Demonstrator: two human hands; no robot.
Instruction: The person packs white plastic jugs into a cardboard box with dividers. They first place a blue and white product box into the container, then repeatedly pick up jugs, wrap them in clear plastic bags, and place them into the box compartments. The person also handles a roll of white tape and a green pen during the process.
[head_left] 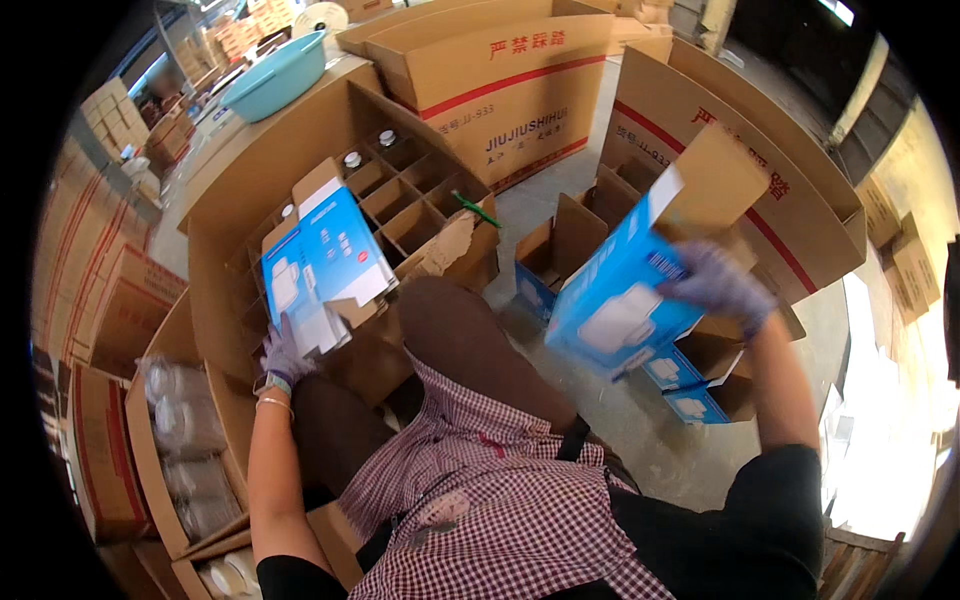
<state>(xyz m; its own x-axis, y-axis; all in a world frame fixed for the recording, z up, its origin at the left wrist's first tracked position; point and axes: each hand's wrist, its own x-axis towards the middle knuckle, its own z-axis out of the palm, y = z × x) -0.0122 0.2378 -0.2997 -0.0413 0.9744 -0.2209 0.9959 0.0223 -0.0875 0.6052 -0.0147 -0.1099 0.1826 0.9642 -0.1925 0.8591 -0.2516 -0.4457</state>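
My gloved right hand (pixel 718 286) grips the side of a blue carton (pixel 628 300) printed with a white jar. That carton is tilted in the air, its brown top flaps standing open, and is slightly blurred. To the left, my gloved left hand (pixel 286 354) is closed on the near edge of flattened blue cartons (pixel 330 255). These lie across the dividers of a big brown box (pixel 222 240). White-capped bottles (pixel 388 138) show in a few of its cells. Below the right hand, open blue cartons (pixel 698 402) stand on the floor.
More open cartons (pixel 545 262) stand beyond my knee. Large brown boxes (pixel 500 90) (pixel 735 150) block the far side. A light-blue basin (pixel 278 78) sits at the back left. Clear plastic jars (pixel 188 425) fill a box by my left arm. A green strip (pixel 474 208) lies across the divider edge.
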